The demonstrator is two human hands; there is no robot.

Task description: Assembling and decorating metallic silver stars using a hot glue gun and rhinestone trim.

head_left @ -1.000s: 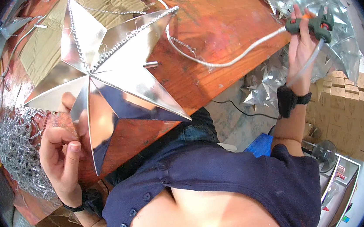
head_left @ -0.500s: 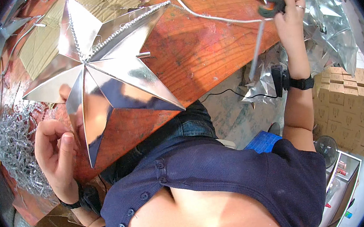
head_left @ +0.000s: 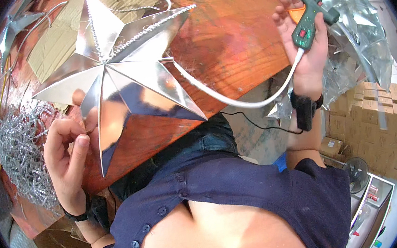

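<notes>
A large silver mirror-finish star (head_left: 143, 74) stands over the left half of the table, with silver tinsel trim (head_left: 147, 33) along two of its ridges. Beside its lower left edge is my left hand (head_left: 69, 153), thumb and fingers curled together; whatever they pinch is hidden or too small to make out. At the far right my right hand (head_left: 310, 53) is turned palm up around a dark green glue gun (head_left: 307, 27) with an orange trigger. A long translucent glue stick (head_left: 364, 60) trails from its back, and a white cord (head_left: 234, 102) loops from its handle toward the star.
A tangled heap of silver tinsel (head_left: 22, 155) lies left of my left hand. Cardboard (head_left: 52, 47) lies behind the star on the wooden table (head_left: 238, 39). Shiny silver pieces in plastic (head_left: 355, 18) crowd the right side. Stacked boxes (head_left: 376, 131) and a small fan (head_left: 356, 173) stand lower right.
My right hand has turned over, palm up, bringing the glue gun into clearer view with its stick swung to the right. The cord now loops nearer me. Left hand and star look nearly unchanged.
</notes>
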